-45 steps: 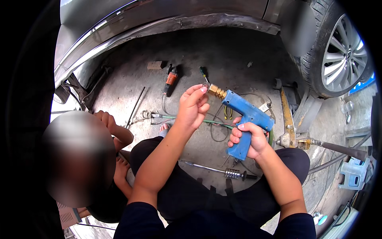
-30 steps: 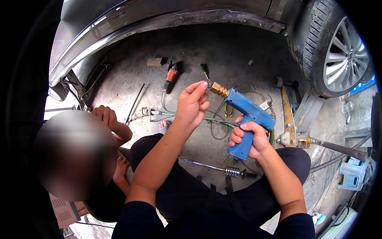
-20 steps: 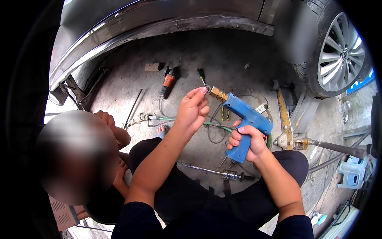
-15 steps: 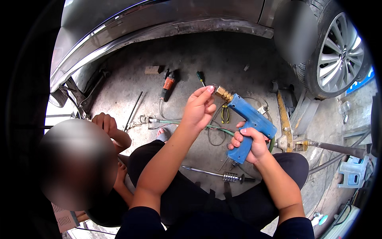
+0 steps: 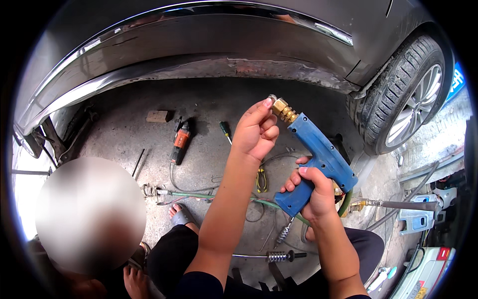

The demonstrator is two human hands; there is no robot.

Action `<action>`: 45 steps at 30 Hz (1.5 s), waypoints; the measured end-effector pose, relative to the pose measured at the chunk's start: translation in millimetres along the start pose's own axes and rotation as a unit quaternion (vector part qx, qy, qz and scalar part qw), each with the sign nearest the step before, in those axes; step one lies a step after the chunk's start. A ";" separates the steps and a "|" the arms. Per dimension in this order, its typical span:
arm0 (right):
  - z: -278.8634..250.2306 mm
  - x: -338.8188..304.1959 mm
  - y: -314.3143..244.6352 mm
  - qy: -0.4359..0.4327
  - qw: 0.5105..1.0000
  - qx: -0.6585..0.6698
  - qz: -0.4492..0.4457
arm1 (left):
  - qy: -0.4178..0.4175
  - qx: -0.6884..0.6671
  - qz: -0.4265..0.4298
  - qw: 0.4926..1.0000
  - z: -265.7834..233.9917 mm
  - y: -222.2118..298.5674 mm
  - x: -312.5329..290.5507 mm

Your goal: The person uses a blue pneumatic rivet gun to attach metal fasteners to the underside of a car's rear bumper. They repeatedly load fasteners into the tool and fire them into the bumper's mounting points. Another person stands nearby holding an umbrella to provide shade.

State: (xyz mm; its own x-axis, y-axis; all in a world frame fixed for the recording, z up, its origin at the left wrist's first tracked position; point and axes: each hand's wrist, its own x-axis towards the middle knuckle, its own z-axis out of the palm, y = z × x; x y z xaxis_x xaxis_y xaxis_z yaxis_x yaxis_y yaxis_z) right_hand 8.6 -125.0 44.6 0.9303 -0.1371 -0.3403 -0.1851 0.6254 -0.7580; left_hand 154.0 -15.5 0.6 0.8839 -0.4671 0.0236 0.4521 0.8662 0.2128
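Observation:
My right hand (image 5: 318,194) is wrapped round the grip of a blue pistol-shaped spot-welding gun (image 5: 326,152), which points up and to the left. A brass nozzle (image 5: 286,110) forms its front end, and a green cable runs from its rear. Just ahead of the nozzle, my left hand (image 5: 256,130) is closed, thumb and forefinger pinching a small metal piece (image 5: 272,97) at the tip. The fingertips partly hide that piece, so its exact shape is unclear.
A dark car (image 5: 209,55) with its wheel (image 5: 413,104) stands ahead. On the floor lie an angle grinder (image 5: 180,142), a wooden block (image 5: 158,116), a screwdriver (image 5: 225,130), yellow-handled pliers (image 5: 261,179) and a slide hammer (image 5: 276,256). Another person crouches at my left.
The view has tilted up, showing more of the car's side. My hands keep the same hold on the gun and its tip. The person at left has shifted, their raised hand no longer visible.

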 end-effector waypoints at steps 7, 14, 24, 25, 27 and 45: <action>53.1 25.9 7.4 0.042 0.997 -0.049 -0.052 | -0.046 -0.107 -0.026 0.993 -1.8 36.9 33.4; 65.9 35.2 4.6 0.062 0.992 -0.075 -0.082 | -0.066 -0.177 -0.075 0.979 -2.4 39.3 53.5; 79.3 37.3 16.4 0.075 0.988 -0.095 -0.096 | -0.078 -0.220 -0.120 0.965 -6.6 56.0 48.2; 79.8 36.8 18.0 0.077 0.989 -0.088 -0.095 | -0.080 -0.222 -0.129 0.963 -6.8 56.3 48.0; 80.9 35.6 20.4 0.081 0.989 -0.073 -0.096 | -0.086 -0.224 -0.140 0.961 -7.7 58.4 47.7; 91.5 36.7 26.0 0.110 0.964 -0.196 -0.145 | -0.088 -0.267 -0.134 0.950 -6.6 60.2 48.2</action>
State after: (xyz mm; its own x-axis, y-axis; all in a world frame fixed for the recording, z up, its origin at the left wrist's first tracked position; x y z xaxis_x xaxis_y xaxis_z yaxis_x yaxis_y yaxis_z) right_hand 66.9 -43.4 63.4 0.8791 -0.4489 -0.1600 -0.0736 0.2039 -0.9762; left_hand 224.6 15.3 8.1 0.7164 -0.6645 0.2124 0.6956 0.6570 -0.2908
